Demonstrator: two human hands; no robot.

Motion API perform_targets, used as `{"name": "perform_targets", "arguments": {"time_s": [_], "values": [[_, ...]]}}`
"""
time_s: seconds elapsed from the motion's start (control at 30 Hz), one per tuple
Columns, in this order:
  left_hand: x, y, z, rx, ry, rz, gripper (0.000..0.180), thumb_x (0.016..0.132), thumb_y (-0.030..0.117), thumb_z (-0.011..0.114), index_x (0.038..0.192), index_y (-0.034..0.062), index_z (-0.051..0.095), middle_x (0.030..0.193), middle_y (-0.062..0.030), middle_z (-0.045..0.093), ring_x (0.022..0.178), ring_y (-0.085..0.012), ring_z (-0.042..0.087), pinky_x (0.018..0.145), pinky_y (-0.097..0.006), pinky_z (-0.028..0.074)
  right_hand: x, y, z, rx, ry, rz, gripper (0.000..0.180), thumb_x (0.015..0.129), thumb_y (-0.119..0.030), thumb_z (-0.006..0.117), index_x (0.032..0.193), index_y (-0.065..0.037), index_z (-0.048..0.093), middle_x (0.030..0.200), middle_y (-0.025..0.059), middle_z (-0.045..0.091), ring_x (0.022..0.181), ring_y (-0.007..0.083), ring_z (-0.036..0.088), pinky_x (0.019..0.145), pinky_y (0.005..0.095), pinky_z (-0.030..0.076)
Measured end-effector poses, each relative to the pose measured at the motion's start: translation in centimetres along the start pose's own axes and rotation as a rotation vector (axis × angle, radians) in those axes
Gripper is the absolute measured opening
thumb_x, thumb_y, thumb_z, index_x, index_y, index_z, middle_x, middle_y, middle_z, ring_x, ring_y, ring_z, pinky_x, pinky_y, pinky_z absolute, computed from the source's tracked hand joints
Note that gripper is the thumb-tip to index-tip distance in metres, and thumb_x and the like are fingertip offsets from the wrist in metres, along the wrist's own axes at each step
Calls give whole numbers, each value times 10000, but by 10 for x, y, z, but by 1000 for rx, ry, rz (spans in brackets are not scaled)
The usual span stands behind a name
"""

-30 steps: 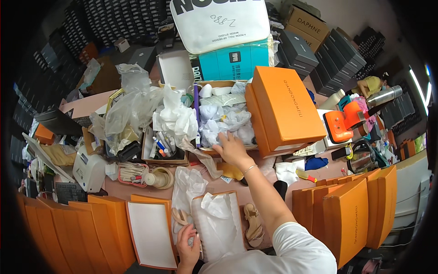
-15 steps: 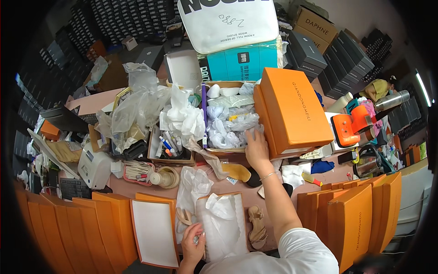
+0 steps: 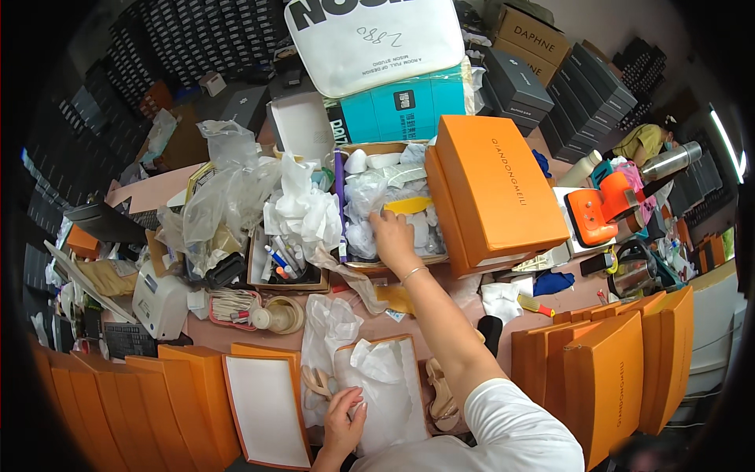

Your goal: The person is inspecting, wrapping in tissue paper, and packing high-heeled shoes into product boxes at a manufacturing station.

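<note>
My right hand [image 3: 395, 240] reaches into a carton of crumpled clear plastic and white wads [image 3: 363, 191]. Its fingers are bent and closed against the plastic; what they grip is partly hidden. Just beyond the knuckles lies a yellow strip [image 3: 409, 206]. At the lower middle, my left hand [image 3: 344, 417] is held with curled fingers at the left edge of an open shoebox [image 3: 417, 377] lined with white tissue paper [image 3: 377, 366]. Whatever is in those fingers is too small to make out. One beige sandal [image 3: 317, 383] lies left of the box, another sandal [image 3: 442, 397] to its right, partly behind my forearm.
Orange shoeboxes [image 3: 503, 197] stack beside the carton; more orange boxes stand in rows left [image 3: 141, 393] and right [image 3: 605, 385]. A pen box [image 3: 287, 259], white label printer [image 3: 161, 295], tape roll [image 3: 285, 313] and orange tape dispenser [image 3: 594, 216] stand around. Another person [image 3: 641, 141] is at far right.
My right hand has moved left across the carton, and more of the yellow strip shows. The plastic there has shifted. My left hand stays by the shoebox, its fingers a little more curled.
</note>
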State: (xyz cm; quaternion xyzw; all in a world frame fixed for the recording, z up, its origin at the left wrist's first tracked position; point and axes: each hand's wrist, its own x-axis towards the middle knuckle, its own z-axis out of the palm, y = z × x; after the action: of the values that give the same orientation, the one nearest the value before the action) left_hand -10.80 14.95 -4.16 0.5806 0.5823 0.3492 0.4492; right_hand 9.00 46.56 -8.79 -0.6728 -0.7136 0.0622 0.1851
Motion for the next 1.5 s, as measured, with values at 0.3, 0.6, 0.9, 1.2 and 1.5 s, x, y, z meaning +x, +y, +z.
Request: {"name": "perform_targets", "arguments": {"time_s": [0.3, 0.6, 0.9, 1.2, 1.5], "values": [[23, 25, 21, -1, -100, 99, 321, 830, 57, 670, 1138, -9, 611, 1146, -149, 597, 927, -230, 643, 810, -313, 520, 13, 17, 43, 188, -7, 69, 289, 817, -80, 514, 1080, -88, 635, 1106, 151, 599, 994, 370, 562, 797, 482, 481], [125, 92, 14, 9, -51, 369, 668, 879, 439, 628, 1307, -47, 464, 1279, -211, 508, 1146, -313, 537, 962, -391, 437, -145, 30, -49, 870, 304, 142, 179, 906, -82, 533, 1069, -28, 585, 1078, 122, 607, 1005, 239, 588, 818, 336, 482], [280, 188, 133, -579, -337, -229, 855, 847, 590, 579, 1460, 74, 281, 1476, -135, 332, 1339, -309, 344, 1085, -413, 263, -137, 195, -115, 1394, 944, 638, 372, 1018, -369, 402, 1165, -56, 541, 1106, 69, 594, 1013, 142, 564, 840, 294, 434], [300, 157, 164, -722, -600, -254, 913, 790, 541, 605, 1497, 179, 155, 1476, -128, 307, 1385, -268, 270, 1079, -491, 274, -139, 275, -89, 1749, 321, 464, 562, 979, -460, 446, 1399, -93, 381, 1387, 56, 449, 1289, 220, 410, 1049, 424, 341], [236, 151, 125, -933, -600, -24, 795, 811, 328, 586, 1480, 76, 241, 1414, -107, 392, 1326, -212, 372, 1078, -372, 333, -190, 192, -111, 1608, 539, 441, 534, 995, -347, 424, 1410, -18, 359, 1399, 114, 451, 1270, 240, 461, 1058, 399, 375]]}}
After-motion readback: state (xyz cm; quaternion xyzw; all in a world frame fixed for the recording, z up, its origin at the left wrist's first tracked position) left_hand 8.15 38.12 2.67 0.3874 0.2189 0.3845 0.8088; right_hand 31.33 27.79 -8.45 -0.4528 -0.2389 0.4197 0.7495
